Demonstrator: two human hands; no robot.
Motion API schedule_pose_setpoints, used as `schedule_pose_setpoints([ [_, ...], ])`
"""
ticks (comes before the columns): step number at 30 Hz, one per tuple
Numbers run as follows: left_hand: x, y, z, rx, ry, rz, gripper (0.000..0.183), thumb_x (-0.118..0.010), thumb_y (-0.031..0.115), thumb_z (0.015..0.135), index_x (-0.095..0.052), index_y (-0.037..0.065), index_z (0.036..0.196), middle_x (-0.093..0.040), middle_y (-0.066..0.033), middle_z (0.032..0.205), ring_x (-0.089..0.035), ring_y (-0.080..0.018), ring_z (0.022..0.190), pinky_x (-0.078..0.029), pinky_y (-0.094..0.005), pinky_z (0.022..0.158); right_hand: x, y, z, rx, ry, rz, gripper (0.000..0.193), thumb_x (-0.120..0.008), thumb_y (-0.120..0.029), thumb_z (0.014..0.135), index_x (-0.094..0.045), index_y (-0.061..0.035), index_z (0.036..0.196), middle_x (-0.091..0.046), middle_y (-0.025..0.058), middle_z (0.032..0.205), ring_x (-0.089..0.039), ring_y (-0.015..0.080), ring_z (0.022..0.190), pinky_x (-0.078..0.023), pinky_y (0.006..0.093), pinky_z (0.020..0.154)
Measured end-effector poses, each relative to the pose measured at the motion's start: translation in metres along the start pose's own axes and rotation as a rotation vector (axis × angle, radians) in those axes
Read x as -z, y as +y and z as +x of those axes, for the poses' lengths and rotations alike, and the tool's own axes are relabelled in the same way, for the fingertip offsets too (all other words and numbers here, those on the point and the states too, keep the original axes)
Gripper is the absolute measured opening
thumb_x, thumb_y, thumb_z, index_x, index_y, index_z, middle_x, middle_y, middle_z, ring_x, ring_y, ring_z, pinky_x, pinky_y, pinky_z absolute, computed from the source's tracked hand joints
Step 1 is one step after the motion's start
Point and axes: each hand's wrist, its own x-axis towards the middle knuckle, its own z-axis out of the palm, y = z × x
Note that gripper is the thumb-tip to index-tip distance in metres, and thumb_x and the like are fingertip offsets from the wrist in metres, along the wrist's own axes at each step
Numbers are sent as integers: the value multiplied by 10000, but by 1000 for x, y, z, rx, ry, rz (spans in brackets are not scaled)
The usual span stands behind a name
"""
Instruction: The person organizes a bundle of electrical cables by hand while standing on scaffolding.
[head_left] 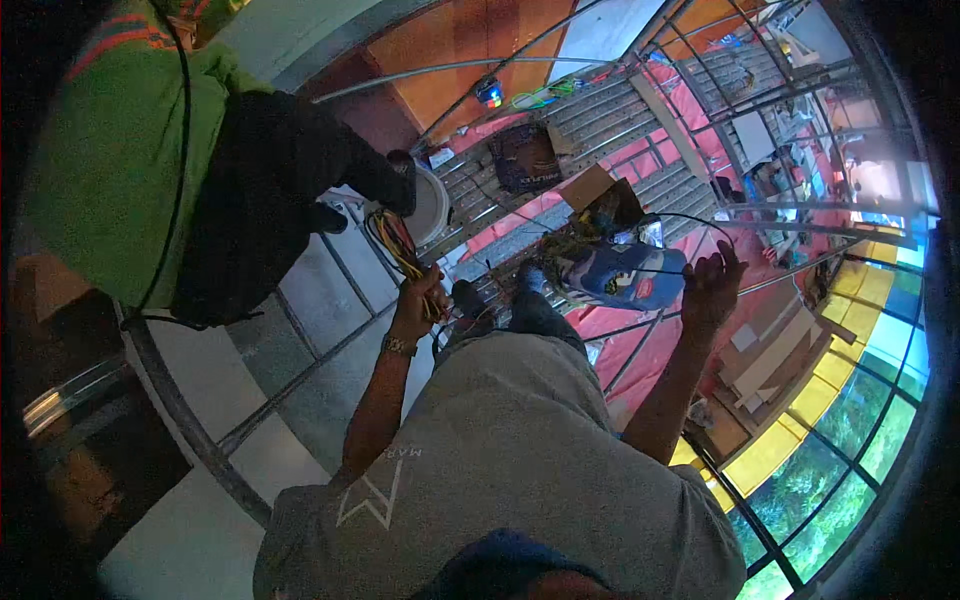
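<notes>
My left hand (420, 300), with a watch on the wrist, is closed around a bundle of yellow, red and dark wires (398, 245) that runs up and away from it toward a white bucket. My right hand (712, 285) is raised at about the same height to the right, its fingers curled on a thin black cable (690, 216) that arcs left over a blue bag (625, 275). My grey shirt fills the lower middle, and my dark shoes (530, 280) stand on metal planks between the hands.
Another person in a green high-visibility vest (110, 150) and black trousers stands close at the left. A white bucket (435, 205), an open cardboard box (598, 192) and a dark bag lie on the slatted metal platform (610, 110). Pipe rails ring it; red flooring lies far below.
</notes>
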Motion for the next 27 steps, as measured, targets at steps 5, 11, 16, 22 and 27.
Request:
schedule_pose_setpoints([
  [5,-55,7,12,-42,-86,84,324,-738,340,950,-632,35,969,-617,-22,662,-578,-128,510,-481,-309,474,2,-14,0,202,-200,-650,329,-440,-268,1102,-555,-31,1299,-389,-37,679,-392,83,582,-424,278,565],
  [11,-125,16,34,-60,-185,82,254,-714,319,969,-649,77,929,-646,-37,724,-595,-112,517,-498,-293,456,-1,-27,2,-114,-336,-459,397,-506,-342,1065,-606,29,1164,-421,-46,666,-381,83,510,-349,273,523],
  [16,-170,33,47,-56,-211,82,255,-656,327,1005,-682,76,965,-741,-71,837,-667,-122,559,-518,-267,469,-12,-12,4,285,-461,-1140,401,-514,-363,1065,-641,11,1131,-483,-5,660,-440,104,538,-372,276,543],
  [22,-196,49,50,-101,-189,216,295,-655,331,1008,-697,39,1006,-743,-84,831,-682,-147,568,-541,-290,493,-17,-5,23,-45,-436,-1097,375,-561,-354,1053,-705,-11,1096,-495,-22,686,-451,72,606,-374,280,558],
  [27,-203,56,51,-31,-280,-8,265,-655,310,1010,-702,50,1032,-732,-78,826,-672,-160,588,-558,-311,547,-10,-9,45,16,-383,-1109,334,-584,-310,1049,-698,-3,1115,-518,-25,709,-467,71,617,-387,272,560],
])
